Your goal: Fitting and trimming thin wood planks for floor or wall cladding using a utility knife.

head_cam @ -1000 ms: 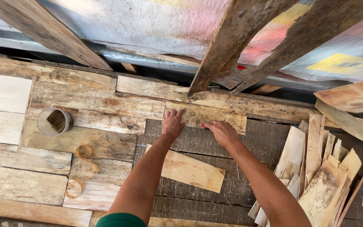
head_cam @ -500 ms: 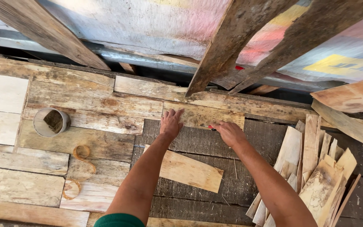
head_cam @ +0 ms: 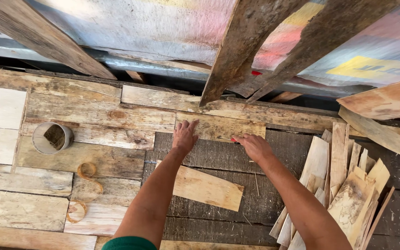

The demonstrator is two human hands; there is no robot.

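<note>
The left hand [head_cam: 184, 135] still lies flat and open on the short plank [head_cam: 221, 127] at the floor's far edge. The right hand [head_cam: 254, 146], curled around a red pencil [head_cam: 234, 140], has slid slightly down from the plank's near edge since earlier.

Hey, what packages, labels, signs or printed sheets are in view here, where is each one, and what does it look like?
Printed sheet: stretched across the top behind the slanted wooden beams; worn, greyish white with faded pink, red and yellow patches.
Yellow printed patch: upper right on that sheet; slanted yellow block on a bluish ground, markings too blurred to make out.
Round container: left, on the wooden planks; pale open cylinder, no label visible.
No screens or signs.
</note>
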